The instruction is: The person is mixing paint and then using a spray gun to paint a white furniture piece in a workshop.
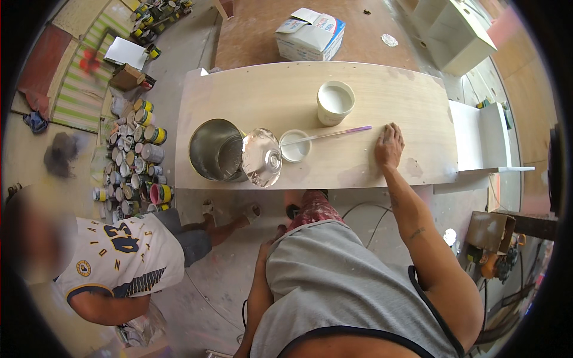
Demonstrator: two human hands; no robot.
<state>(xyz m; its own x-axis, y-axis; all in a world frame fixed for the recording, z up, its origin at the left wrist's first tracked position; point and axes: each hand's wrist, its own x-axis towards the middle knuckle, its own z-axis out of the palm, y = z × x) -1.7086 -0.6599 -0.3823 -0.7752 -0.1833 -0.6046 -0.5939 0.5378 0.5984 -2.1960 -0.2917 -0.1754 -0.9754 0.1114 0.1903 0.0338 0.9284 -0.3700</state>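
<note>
My right hand [389, 145] rests on the pale wooden board [239, 89], fingers stretched out and holding nothing. Left of it, a thin stick with a purple end [358, 128] lies with its other end over a shallow white dish [296, 154]. Beyond the stick stands a white plastic tub [329, 116] with white contents. An open metal can [202, 156] sits near the board's front left, and a shiny, crumpled-looking round lid [261, 156] is at its right side. My left hand [278, 232] hangs by my paint-spotted red shorts; its fingers are mostly hidden.
Another person [128, 250] is at the left. Many paint cans [143, 152] crowd the floor beyond. A cardboard box [310, 37] lies behind the board, and white shelf units [456, 42] stand at the back right. A cable [382, 218] runs below the board.
</note>
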